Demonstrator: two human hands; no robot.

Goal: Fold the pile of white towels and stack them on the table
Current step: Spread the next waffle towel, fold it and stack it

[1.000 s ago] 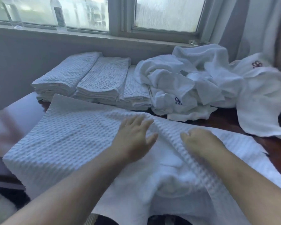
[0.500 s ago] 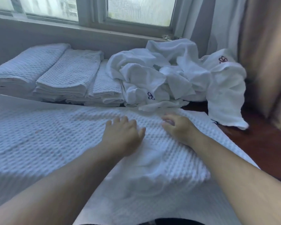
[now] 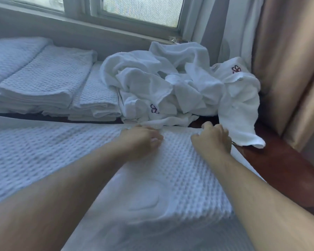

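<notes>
we see a white waffle-weave towel (image 3: 49,154) spread flat over the near part of the dark wooden bench (image 3: 279,165), its front portion hanging toward the camera. the left hand (image 3: 140,140) lies palm down at the towel's far edge, its fingers (image 3: 155,139) curled down into the cloth; we cannot tell whether they pinch the edge or only press on it. the right hand (image 3: 213,139) sits just beside it toward the right, near the towel's far right corner, with its fingers (image 3: 207,126) bent over the edge and gripping the fabric there. behind the spread towel, along the wall, three stacks of folded waffle towels (image 3: 49,82) stand side by side, touching one another. to the right of them a loose pile of white terry towels (image 3: 170,82) lies crumpled, two showing dark red embroidered marks, and one towel from the pile droops down to the bench just beyond the right hand. a window (image 3: 138,9) runs above, and a beige curtain (image 3: 288,60) hangs at the right.
</notes>
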